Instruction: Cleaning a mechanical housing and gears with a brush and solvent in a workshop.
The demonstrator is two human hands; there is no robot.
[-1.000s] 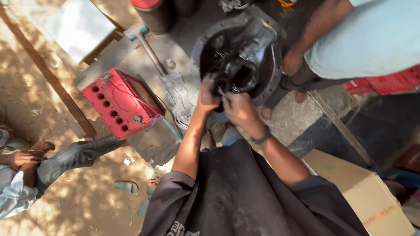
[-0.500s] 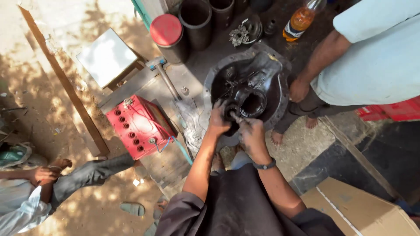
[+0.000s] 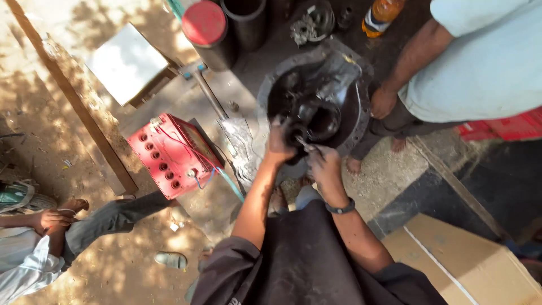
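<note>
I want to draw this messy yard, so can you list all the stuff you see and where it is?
Round metal housing: one, dark grey and greasy, on the ground at top centre.
Battery: one, red, left of the housing.
Cylinder with red lid: one, black, top centre.
Open black pipe: one, right of the red lid.
White square stool: one, upper left.
Bottle: one, orange, top edge.
Cardboard box: one, brown, lower right.
Sandal: one, pale, bottom left.
Standing person: one, pale blue shirt, right.
Sitting person: one, grey trousers, left edge.
Left hand: on the housing's middle.
Right hand: wristband, holds a thin metal tool.
</note>
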